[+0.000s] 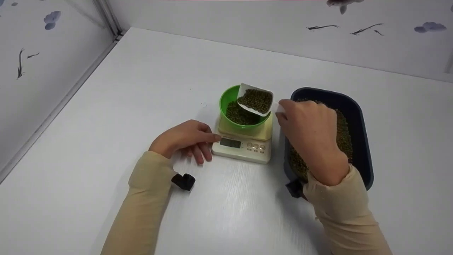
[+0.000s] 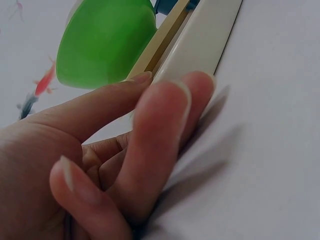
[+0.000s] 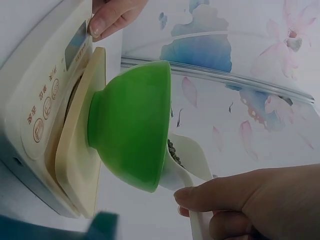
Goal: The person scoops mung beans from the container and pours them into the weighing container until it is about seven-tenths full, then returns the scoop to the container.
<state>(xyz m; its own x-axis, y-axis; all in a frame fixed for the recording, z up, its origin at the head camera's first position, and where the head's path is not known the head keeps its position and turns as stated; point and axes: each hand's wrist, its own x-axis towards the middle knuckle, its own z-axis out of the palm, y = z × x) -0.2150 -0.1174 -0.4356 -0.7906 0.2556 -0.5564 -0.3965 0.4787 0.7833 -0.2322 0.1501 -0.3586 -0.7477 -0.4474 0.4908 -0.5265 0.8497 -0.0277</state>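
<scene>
A white scoop (image 1: 255,100) full of small green beans is tilted over a green bowl (image 1: 226,102). My right hand (image 1: 311,127) pinches its handle between thumb and fingers, as the right wrist view also shows. More beans (image 1: 240,113) lie inside the bowl. The bowl stands on the cream platform of a kitchen scale (image 1: 241,152), whose display and round buttons face me. My left hand (image 1: 185,138) rests at the scale's left side, thumb touching its edge near the display, fingers loosely bent. In the left wrist view its fingertips (image 2: 162,100) lie against the scale's side.
A dark blue tub (image 1: 364,152) of beans stands right of the scale, partly beneath my right forearm. White walls with painted fish and flowers border the white table (image 1: 106,106) at the back and left. Black wrist mounts (image 1: 184,181) stick out from the sleeves.
</scene>
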